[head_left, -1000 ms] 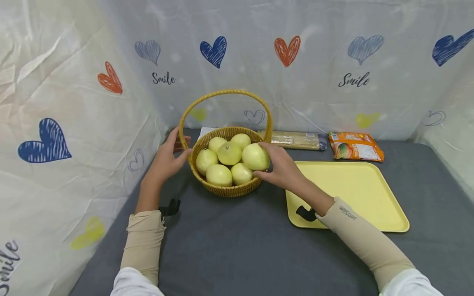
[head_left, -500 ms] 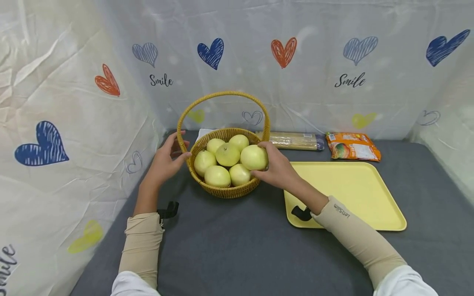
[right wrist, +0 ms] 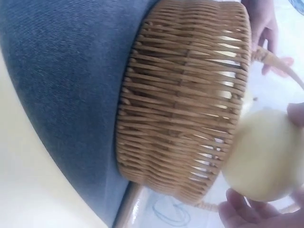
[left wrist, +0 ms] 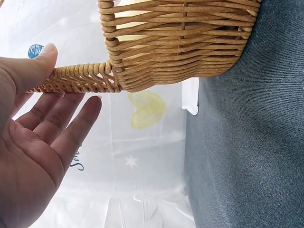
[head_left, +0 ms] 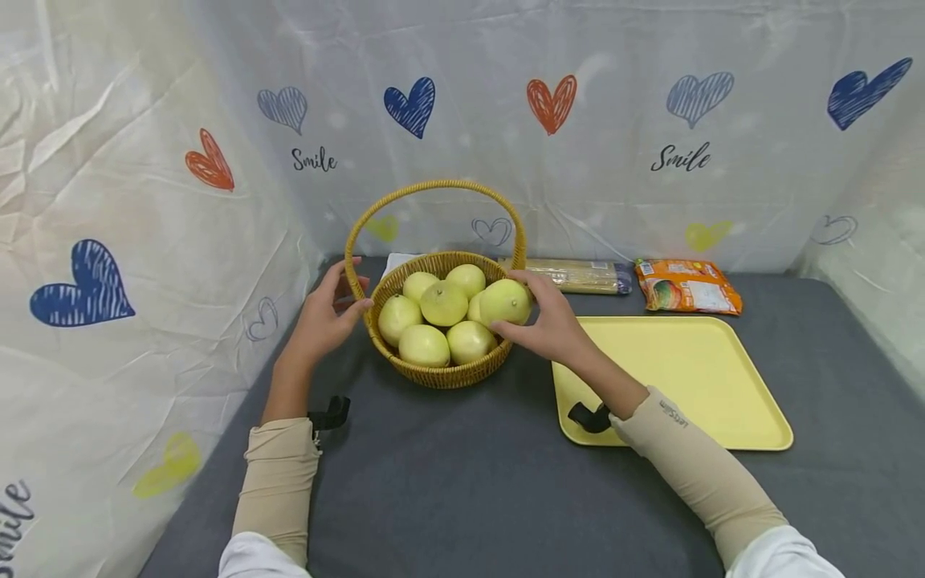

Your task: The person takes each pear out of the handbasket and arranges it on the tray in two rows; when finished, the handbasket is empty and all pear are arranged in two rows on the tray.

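A woven wicker basket (head_left: pixel 451 376) with a tall arched handle (head_left: pixel 442 184) stands near the back of the table. Several smooth, round, pale yellow-green fruits (head_left: pixel 424 345) fill it; their exact kind I cannot tell. My left hand (head_left: pixel 323 319) pinches the base of the handle on the left, thumb on one side and fingers on the other, as the left wrist view also shows. With thumb and fingers my right hand (head_left: pixel 552 325) grips one round fruit (head_left: pixel 504 303) at the basket's right rim. That fruit (right wrist: pixel 263 154) is at the rim in the right wrist view.
Right of the basket lies a yellow tray (head_left: pixel 679 377) on the grey tabletop (head_left: pixel 448 482). Behind them are a pack of thin sticks or noodles (head_left: pixel 578 275) and an orange packet (head_left: pixel 688 286). A hanging sheet printed with hearts (head_left: pixel 614 185) closes off the back and sides.
The right hand has shifted its fruit slightly up and right and turned it, so its end mark shows. Another fruit behind it is now partly visible. The left hand stays at the handle.
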`<state>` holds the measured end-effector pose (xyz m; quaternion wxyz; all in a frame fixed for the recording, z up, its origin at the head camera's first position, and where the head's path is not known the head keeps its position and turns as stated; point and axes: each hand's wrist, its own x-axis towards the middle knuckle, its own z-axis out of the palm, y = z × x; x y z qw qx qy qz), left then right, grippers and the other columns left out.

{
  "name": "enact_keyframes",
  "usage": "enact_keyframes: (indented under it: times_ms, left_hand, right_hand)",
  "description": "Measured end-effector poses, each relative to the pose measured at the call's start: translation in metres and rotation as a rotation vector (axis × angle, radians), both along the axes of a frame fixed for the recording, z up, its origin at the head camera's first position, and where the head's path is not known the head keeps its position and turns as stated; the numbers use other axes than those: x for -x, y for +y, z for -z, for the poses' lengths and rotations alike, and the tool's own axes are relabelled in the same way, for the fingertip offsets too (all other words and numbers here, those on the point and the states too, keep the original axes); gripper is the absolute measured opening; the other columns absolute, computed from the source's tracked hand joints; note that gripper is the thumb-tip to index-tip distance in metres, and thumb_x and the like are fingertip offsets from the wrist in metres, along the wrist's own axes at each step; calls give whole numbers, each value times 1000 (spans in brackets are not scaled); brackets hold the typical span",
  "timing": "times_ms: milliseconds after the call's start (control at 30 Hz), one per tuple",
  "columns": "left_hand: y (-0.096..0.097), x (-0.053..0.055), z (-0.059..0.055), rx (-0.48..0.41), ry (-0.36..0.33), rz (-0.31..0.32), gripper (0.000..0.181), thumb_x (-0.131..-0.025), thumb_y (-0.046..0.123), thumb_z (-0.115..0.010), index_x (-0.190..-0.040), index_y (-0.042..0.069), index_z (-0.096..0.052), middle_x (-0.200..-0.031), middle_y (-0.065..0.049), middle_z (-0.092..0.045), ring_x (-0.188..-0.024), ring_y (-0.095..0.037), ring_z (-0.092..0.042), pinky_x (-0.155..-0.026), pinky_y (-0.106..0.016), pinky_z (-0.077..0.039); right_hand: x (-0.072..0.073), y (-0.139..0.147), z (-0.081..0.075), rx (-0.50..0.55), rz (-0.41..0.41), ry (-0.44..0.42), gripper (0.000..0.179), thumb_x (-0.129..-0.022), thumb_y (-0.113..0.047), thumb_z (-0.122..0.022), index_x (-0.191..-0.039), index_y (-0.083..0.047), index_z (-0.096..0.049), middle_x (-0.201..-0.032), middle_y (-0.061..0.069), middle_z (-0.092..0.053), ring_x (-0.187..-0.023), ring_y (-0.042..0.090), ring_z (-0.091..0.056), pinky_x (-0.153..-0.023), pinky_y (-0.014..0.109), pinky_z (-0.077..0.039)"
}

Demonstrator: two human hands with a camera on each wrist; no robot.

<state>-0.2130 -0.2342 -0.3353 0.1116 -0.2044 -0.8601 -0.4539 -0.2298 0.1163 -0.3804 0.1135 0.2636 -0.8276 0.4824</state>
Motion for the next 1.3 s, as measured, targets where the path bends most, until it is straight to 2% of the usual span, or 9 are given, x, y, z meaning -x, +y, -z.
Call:
enact_keyframes:
  times_ms: [133, 267, 500, 633, 867, 1067, 1300]
  left_hand:
    - [1, 0, -1, 3, 1, 1, 62, -96, -8, -62, -151, -3, -33, -127, -31, -56, -122, -47, -53, -101, -56, -47]
    - [0, 1, 2, 2, 8, -6, 62, -96, -7, -62, -151, -3, -33, -127, -31, -56, -122, -47, -53, -100, -58, -47]
    - [-16, 23, 34, -2, 30, -19, 67, -97, 3, -66, -155, 11, -34, -128, -22, -59, -123, -38, -55, -99, -55, -49]
    - [-13, 20, 30, -5, 20, -27, 67, -97, 0, -65, -155, 9, -33, -128, -24, -58, -123, -40, -55, -99, -57, -48]
    - [0, 2, 6, -4, 22, -23, 62, -96, -6, -63, -151, -3, -34, -127, -30, -57, -122, -45, -54, -98, -59, -48]
    - [2, -1, 3, -9, 26, -18, 61, -96, -6, -63, -150, -4, -35, -126, -31, -57, -121, -47, -54, -98, -60, -48]
    - [1, 0, 3, -9, 22, -20, 61, -97, -5, -63, -151, -2, -35, -126, -30, -57, -121, -45, -54, -98, -58, -48]
  right_hand:
    - [-1, 3, -3, 49, 14, -30, 74, -81, -16, -85, -140, 0, -43, -125, 16, -54, -107, 30, -56, -91, 44, -48]
    - [-2, 8, -4, 76, 22, -48, 70, -82, -16, -84, -137, 0, -44, -124, 15, -55, -107, 29, -56, -92, 45, -48]
    - [-3, 25, 1, 68, 55, -56, 73, -82, -17, -85, -142, -4, -45, -128, 14, -54, -108, 30, -55, -93, 46, -46]
    - [-1, 39, 1, 39, 91, -71, 73, -83, -17, -84, -144, -5, -46, -129, 14, -53, -105, 32, -55, -90, 46, -48]
    - [1, 60, 1, 12, 111, -114, 72, -85, -21, -82, -145, -4, -47, -134, 17, -50, -106, 35, -56, -86, 51, -51]
    - [6, 73, 1, -28, 113, -208, 73, -88, -28, -80, -147, -5, -45, -133, 20, -50, -111, 40, -58, -79, 48, -56]
    - [14, 81, 5, -104, 88, -289, 71, -89, -31, -79, -145, -5, -44, -131, 21, -53, -118, 40, -56, -85, 50, -54]
